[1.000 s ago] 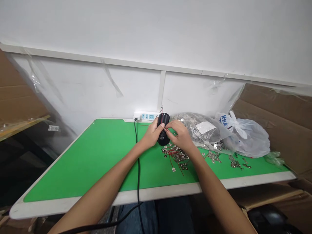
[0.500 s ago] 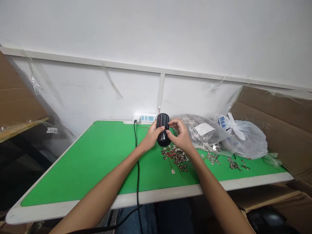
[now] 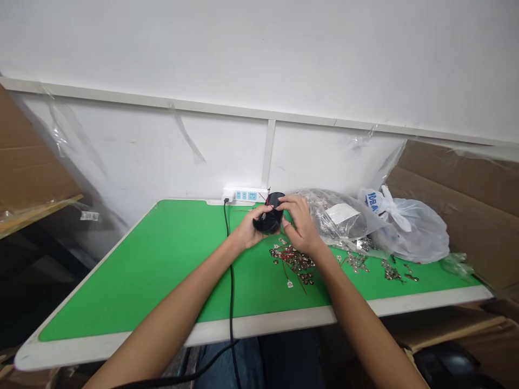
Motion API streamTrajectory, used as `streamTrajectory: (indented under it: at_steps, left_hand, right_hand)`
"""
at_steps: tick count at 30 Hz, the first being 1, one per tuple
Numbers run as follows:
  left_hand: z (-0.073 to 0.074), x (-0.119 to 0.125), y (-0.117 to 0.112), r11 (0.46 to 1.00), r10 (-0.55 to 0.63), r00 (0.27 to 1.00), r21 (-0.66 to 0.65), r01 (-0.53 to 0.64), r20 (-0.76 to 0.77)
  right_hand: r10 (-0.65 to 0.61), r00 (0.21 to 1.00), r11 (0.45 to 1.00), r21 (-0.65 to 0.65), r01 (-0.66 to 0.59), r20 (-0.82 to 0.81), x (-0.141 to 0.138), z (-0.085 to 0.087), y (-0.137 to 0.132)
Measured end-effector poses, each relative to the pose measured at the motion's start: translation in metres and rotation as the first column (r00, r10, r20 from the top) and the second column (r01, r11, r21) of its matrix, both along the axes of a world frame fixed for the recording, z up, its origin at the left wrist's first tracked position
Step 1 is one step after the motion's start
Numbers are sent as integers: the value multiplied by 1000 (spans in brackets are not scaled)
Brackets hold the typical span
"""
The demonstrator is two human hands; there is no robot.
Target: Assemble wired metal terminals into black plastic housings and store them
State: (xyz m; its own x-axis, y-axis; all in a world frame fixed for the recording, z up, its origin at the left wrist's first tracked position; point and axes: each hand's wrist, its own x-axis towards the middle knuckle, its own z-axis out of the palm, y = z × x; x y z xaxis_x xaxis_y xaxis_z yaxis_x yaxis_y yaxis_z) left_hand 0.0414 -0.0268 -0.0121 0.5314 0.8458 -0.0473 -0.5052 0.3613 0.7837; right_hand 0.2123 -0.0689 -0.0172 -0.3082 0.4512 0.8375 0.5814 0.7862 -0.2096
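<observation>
A glossy black rounded plastic housing point(image 3: 270, 220) is held above the green table, tilted to one side. My left hand point(image 3: 250, 226) is closed round its left side, thumb on top near thin red and dark wires point(image 3: 267, 199) that stick up from it. My right hand point(image 3: 299, 220) is at its right side, fingers bent over the upper edge and thumb near the lower right. Just below lies a pile of small metal contact pieces with red wires point(image 3: 292, 256). The housing's underside is hidden.
A white power strip point(image 3: 245, 194) stands against the wall, its black cable point(image 3: 231, 270) running down across the table point(image 3: 141, 270). Clear bags of metal parts point(image 3: 336, 216) and a tied white bag point(image 3: 417, 229) sit at the right, beside cardboard point(image 3: 454, 200). Small metal pieces point(image 3: 392, 270) lie in front.
The black housing has been tilted from upright to leaning, its lower end swinging left. My left hand has shifted slightly left and down with it; my right fingers have moved over its upper edge.
</observation>
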Motion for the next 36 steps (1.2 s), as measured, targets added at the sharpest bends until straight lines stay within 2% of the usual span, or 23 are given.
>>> streamTrajectory:
  at_steps: [5, 12, 22, 27, 29, 30, 31, 32, 33, 34, 36]
  left_hand:
    - [-2, -1, 4, 999, -50, 999, -1, 50, 8]
    - [-13, -1, 12, 993, -77, 997, 88, 77, -7]
    - [-21, -1, 15, 989, -73, 996, 124, 79, -51]
    - [-22, 2, 13, 988, -45, 998, 146, 52, -46]
    - [-20, 5, 11, 980, 21, 998, 200, -7, -65]
    - [-17, 6, 10, 963, 91, 993, 259, -70, -71]
    - [-15, 6, 9, 926, 190, 979, 345, -154, -74]
    - [-12, 4, 7, 856, 312, 947, 453, -248, -72]
    - [-9, 1, 6, 750, 444, 894, 572, -331, -64]
    - [-7, -3, 5, 617, 564, 824, 689, -380, -51]
    - [-6, -13, 4, 359, 725, 688, 866, -348, -24]
  right_hand:
    - [-20, 995, 999, 29, 17, 103, -1, 0, 2]
    - [-28, 994, 999, -19, 30, 106, -1, 1, 3]
    - [7, 999, 1000, 28, -9, 54, -1, -2, 6]
    - [24, 1000, 1000, 7, -24, 14, 0, -7, 9]
    - [46, 999, 998, -38, -46, -10, 0, -9, 10]
    - [63, 997, 995, -71, -66, -45, -1, -11, 11]
    - [79, 992, 990, -106, -90, -102, -2, -12, 12]
    - [89, 980, 984, -137, -114, -180, -3, -12, 12]
    - [89, 959, 978, -159, -135, -267, -4, -13, 13]
    - [79, 933, 974, -174, -148, -351, -6, -12, 13]
    - [49, 885, 973, -178, -147, -463, -8, -9, 12]
